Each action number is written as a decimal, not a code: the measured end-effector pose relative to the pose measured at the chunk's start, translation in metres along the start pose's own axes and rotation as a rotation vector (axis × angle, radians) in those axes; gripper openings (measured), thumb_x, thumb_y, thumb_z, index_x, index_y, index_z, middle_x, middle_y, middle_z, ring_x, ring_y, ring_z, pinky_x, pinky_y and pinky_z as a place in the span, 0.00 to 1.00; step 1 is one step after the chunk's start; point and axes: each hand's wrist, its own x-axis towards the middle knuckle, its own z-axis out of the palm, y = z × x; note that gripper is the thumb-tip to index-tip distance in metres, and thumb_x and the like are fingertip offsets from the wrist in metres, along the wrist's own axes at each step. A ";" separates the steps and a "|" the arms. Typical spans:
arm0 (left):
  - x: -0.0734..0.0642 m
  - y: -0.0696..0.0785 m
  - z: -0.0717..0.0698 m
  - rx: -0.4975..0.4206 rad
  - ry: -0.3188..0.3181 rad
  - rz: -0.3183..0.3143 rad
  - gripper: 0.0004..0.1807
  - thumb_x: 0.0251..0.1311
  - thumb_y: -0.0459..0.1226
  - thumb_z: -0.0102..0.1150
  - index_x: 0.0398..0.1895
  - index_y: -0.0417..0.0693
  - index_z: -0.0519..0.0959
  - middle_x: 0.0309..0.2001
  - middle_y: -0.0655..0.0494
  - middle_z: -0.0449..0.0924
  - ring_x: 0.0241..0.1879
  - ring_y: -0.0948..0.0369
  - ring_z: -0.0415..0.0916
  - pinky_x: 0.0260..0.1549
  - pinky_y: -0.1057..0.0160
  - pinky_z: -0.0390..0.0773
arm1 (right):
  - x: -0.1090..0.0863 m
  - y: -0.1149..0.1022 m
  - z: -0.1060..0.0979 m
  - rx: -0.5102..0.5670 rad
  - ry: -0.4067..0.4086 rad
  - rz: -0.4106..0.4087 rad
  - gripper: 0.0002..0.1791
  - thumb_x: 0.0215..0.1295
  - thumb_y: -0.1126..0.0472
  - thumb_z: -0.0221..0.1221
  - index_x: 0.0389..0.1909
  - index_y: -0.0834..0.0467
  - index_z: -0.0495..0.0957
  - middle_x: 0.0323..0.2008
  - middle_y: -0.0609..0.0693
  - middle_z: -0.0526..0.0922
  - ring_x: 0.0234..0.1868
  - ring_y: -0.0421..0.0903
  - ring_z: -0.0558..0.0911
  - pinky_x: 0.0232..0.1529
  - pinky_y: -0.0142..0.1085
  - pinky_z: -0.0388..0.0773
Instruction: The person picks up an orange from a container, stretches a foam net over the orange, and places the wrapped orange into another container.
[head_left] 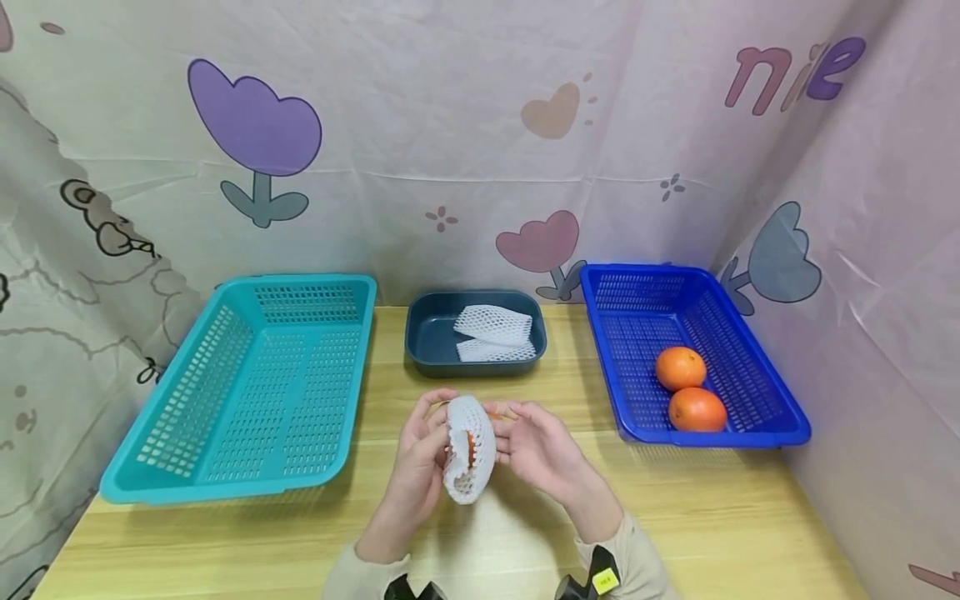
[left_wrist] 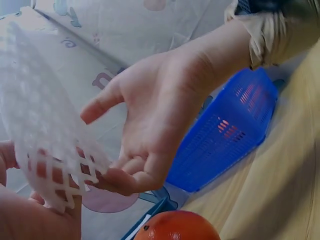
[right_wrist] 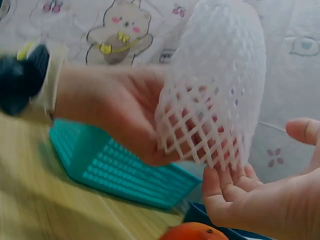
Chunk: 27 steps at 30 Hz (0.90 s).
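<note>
Above the wooden table (head_left: 735,517), my left hand (head_left: 416,467) grips the white foam net (head_left: 483,454); my right hand (head_left: 543,450), thumb spread, merely touches its edge. An orange (left_wrist: 177,227) shows beyond. Overstretching could tear the net.

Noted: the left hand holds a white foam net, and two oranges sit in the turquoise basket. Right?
Not quite: the head view shows the two oranges in the blue basket, not the turquoise one. The left hand does hold the white foam net.
</note>
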 end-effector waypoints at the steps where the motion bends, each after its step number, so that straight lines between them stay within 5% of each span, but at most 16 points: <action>1: 0.000 0.000 0.000 0.011 0.005 -0.002 0.18 0.62 0.23 0.48 0.54 0.44 0.66 0.40 0.59 0.81 0.36 0.66 0.78 0.32 0.71 0.78 | 0.000 0.001 0.000 0.016 -0.001 0.012 0.19 0.79 0.54 0.33 0.53 0.57 0.70 0.50 0.52 0.78 0.51 0.45 0.76 0.54 0.37 0.72; 7: -0.001 -0.001 -0.002 0.021 -0.001 0.014 0.19 0.59 0.22 0.44 0.54 0.40 0.66 0.38 0.58 0.80 0.36 0.65 0.77 0.33 0.71 0.78 | -0.001 0.010 0.001 0.080 -0.043 0.078 0.15 0.77 0.51 0.48 0.53 0.56 0.74 0.47 0.49 0.78 0.45 0.41 0.80 0.48 0.32 0.80; 10: -0.002 0.000 -0.004 -0.041 -0.104 -0.006 0.16 0.65 0.25 0.40 0.56 0.40 0.63 0.32 0.61 0.79 0.28 0.68 0.76 0.25 0.74 0.76 | -0.002 0.011 0.002 0.097 -0.066 0.061 0.14 0.74 0.53 0.54 0.53 0.56 0.76 0.45 0.49 0.81 0.44 0.41 0.82 0.46 0.32 0.81; 14: -0.003 0.002 -0.005 -0.088 -0.239 -0.140 0.15 0.70 0.32 0.30 0.54 0.45 0.65 0.30 0.64 0.78 0.24 0.70 0.74 0.22 0.75 0.73 | -0.002 0.008 0.002 0.129 -0.106 -0.022 0.11 0.76 0.58 0.51 0.50 0.58 0.78 0.45 0.48 0.82 0.46 0.41 0.81 0.48 0.32 0.80; 18: -0.003 0.002 -0.004 0.001 -0.223 -0.285 0.14 0.72 0.41 0.32 0.44 0.55 0.72 0.34 0.63 0.77 0.29 0.69 0.73 0.26 0.73 0.74 | 0.000 0.003 0.001 0.114 -0.097 -0.059 0.13 0.78 0.60 0.45 0.48 0.57 0.79 0.44 0.47 0.82 0.45 0.40 0.80 0.47 0.31 0.79; 21: -0.002 0.000 -0.004 0.096 -0.217 -0.360 0.15 0.73 0.47 0.33 0.43 0.54 0.72 0.29 0.62 0.75 0.18 0.71 0.68 0.15 0.75 0.67 | 0.000 0.000 -0.001 0.079 -0.051 -0.063 0.14 0.78 0.60 0.45 0.46 0.57 0.80 0.42 0.48 0.82 0.43 0.40 0.80 0.45 0.30 0.79; 27: -0.002 -0.007 -0.007 0.153 -0.287 -0.384 0.19 0.76 0.49 0.31 0.39 0.48 0.70 0.19 0.62 0.70 0.12 0.71 0.62 0.11 0.75 0.63 | 0.001 -0.003 -0.002 0.026 0.090 -0.054 0.11 0.76 0.59 0.50 0.42 0.56 0.81 0.38 0.48 0.82 0.40 0.40 0.81 0.42 0.30 0.81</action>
